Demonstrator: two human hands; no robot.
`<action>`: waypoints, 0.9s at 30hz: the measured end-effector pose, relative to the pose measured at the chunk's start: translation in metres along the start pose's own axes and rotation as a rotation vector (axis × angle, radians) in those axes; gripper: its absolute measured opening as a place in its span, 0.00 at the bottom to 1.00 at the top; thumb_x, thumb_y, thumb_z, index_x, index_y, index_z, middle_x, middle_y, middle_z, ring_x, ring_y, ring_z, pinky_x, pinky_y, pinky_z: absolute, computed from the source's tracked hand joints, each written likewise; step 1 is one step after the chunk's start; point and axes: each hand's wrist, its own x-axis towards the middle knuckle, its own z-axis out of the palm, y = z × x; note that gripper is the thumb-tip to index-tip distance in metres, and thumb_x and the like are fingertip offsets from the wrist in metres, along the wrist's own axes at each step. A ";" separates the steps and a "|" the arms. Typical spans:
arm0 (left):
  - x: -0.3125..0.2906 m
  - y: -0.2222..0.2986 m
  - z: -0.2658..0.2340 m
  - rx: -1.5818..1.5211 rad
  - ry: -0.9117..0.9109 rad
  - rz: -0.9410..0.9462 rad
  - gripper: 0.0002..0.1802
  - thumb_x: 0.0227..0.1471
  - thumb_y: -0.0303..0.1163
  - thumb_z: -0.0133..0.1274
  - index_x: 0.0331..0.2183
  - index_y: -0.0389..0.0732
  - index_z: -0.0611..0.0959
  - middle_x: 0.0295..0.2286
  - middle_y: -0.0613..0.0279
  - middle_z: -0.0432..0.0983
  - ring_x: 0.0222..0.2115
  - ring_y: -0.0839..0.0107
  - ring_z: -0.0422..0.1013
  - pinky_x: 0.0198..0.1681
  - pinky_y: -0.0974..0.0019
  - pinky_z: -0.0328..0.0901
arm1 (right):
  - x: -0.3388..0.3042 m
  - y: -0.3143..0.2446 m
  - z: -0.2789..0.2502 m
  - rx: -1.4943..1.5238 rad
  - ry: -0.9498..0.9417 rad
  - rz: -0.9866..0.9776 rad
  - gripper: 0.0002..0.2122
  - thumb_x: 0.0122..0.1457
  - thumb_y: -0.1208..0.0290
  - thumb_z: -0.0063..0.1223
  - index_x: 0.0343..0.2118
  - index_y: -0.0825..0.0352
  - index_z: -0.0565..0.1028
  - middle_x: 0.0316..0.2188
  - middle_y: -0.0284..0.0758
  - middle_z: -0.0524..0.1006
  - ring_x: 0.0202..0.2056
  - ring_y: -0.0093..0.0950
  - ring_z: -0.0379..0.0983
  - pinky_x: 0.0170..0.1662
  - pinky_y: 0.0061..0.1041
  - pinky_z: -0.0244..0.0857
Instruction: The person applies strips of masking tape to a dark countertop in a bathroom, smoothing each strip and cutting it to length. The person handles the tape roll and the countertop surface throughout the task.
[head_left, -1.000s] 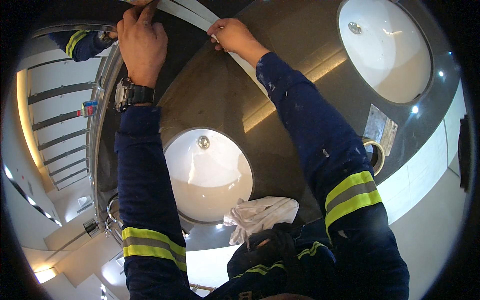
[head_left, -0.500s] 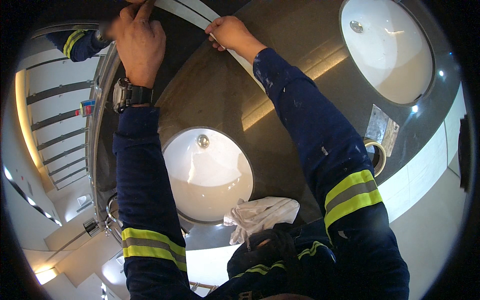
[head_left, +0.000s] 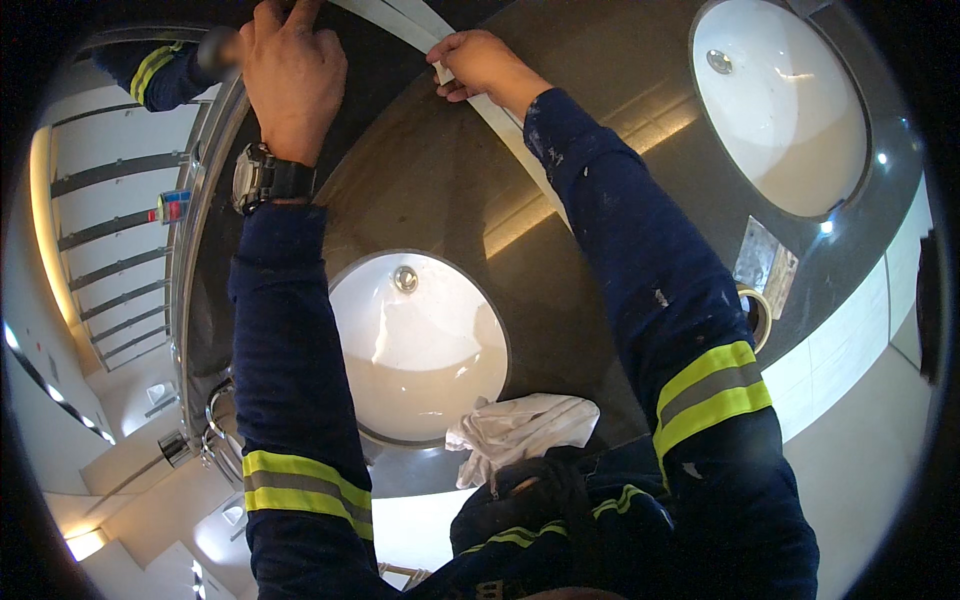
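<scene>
My right hand [head_left: 482, 68] is closed in a pinch on a long pale strip [head_left: 412, 24] above the dark countertop. A short pale piece shows at its fingertips. From the top edge, the strip passes through this hand and on under my right forearm. My left hand [head_left: 293, 88], with a watch [head_left: 258, 178] at the wrist, reaches up beside the mirror's edge. Its fingers are bent, and the frame cuts off their tips; what they hold, if anything, is hidden.
One white basin [head_left: 420, 350] lies between my forearms, another [head_left: 785, 120] at the far right. A crumpled cloth [head_left: 530, 425] is near my body. By my right sleeve are a tape roll [head_left: 762, 318] and a flat scraper-like plate [head_left: 755, 250]. The mirror [head_left: 120, 220] stands left.
Both hands have shifted slightly to the right, and the strip has shifted with my right hand. The pale piece at the right fingertips shows more now. My left fingers have spread a little.
</scene>
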 end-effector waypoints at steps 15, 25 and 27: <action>-0.002 0.001 0.005 0.009 0.012 -0.018 0.28 0.43 0.17 0.48 0.50 0.33 0.82 0.41 0.48 0.72 0.45 0.47 0.67 0.54 0.53 0.64 | 0.005 -0.004 0.000 -0.077 -0.043 0.066 0.13 0.70 0.72 0.43 0.49 0.67 0.78 0.35 0.38 0.81 0.28 0.28 0.81 0.31 0.27 0.79; -0.001 0.001 0.002 0.028 -0.009 -0.018 0.29 0.42 0.17 0.49 0.50 0.33 0.82 0.42 0.49 0.72 0.46 0.48 0.67 0.54 0.53 0.64 | 0.009 -0.002 0.003 -0.112 -0.008 0.054 0.14 0.71 0.70 0.43 0.51 0.67 0.78 0.34 0.40 0.82 0.26 0.30 0.82 0.28 0.28 0.78; -0.001 0.002 0.003 0.018 0.008 -0.019 0.29 0.42 0.17 0.49 0.50 0.33 0.82 0.43 0.49 0.72 0.46 0.47 0.67 0.55 0.53 0.64 | 0.010 -0.002 0.003 -0.106 -0.004 0.064 0.14 0.71 0.70 0.43 0.51 0.67 0.78 0.34 0.40 0.82 0.26 0.30 0.82 0.27 0.29 0.78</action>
